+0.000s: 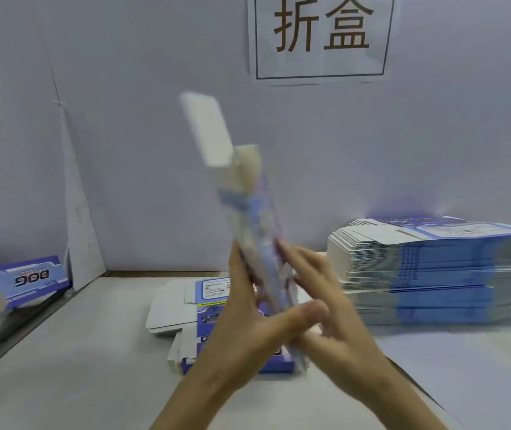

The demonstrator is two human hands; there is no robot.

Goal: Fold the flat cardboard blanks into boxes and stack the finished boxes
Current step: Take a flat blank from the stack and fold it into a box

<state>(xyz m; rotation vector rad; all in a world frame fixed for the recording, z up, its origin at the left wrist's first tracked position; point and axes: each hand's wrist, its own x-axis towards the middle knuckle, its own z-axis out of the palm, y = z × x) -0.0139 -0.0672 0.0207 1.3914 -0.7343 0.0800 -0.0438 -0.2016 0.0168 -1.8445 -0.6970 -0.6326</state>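
We find the blank (248, 206) in the air over the middle of the table (92, 352), stood on end and turned edge-on to us, its white flaps uppermost and its blue printed part lower down between the two hands. It is smeared with motion, so we cannot tell how far it has opened from flat.

The left hand (248, 324) grips its lower part, fingers up the far side and the thumb laid across the near edge. The right hand (347, 330) lies against the other face with its fingers straight and spread, holding nothing by itself. We judge that this upright hold, with one hand on each face, lets the hands squeeze the flat sleeve open into a tube, with the end flaps free above.

Directly under the hands a few loose blanks (179, 305) lie flat on the table, close enough to be taken next. At the right stands the tall pile of blanks (434, 268), near the right hand, which looks like the supply.

At the far left a finished box (30, 280) rests well apart from the work, its print upside down to us. We see only one closed face, so what it holds, if anything, is hidden. Only this one box shows plainly, so we judge most of the folding is yet to do.

On the wall (124, 119) behind hangs a paper sign (319, 35).
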